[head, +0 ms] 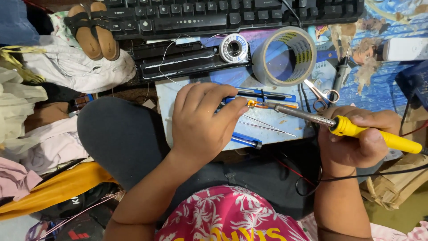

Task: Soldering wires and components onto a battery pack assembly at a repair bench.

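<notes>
Fingers of the left hand (203, 122) are pinched together on a small orange part (252, 103) at the middle of the frame, with a blue-handled tool (263, 94) lying just above the knuckles. Right of it, the right hand (359, 138) is clamped around the yellow handle of a soldering iron (352, 128), whose metal shaft slants up and left so that its tip meets the orange part at the left fingertips. Thin wires (267, 126) run out from under the left hand toward the lower right. Both hands work over a pale board (167, 96) resting on the person's lap.

Above the hands, a roll of clear tape (285, 56) stands on edge at upper centre, with a spool of solder (233, 47) just left of it. Small scissors (322, 96) lie below the tape, near the iron's shaft. A black keyboard (223, 15) fills the top edge, and a pair of sandals (91, 29) sits at the upper left on crumpled cloth (73, 67).
</notes>
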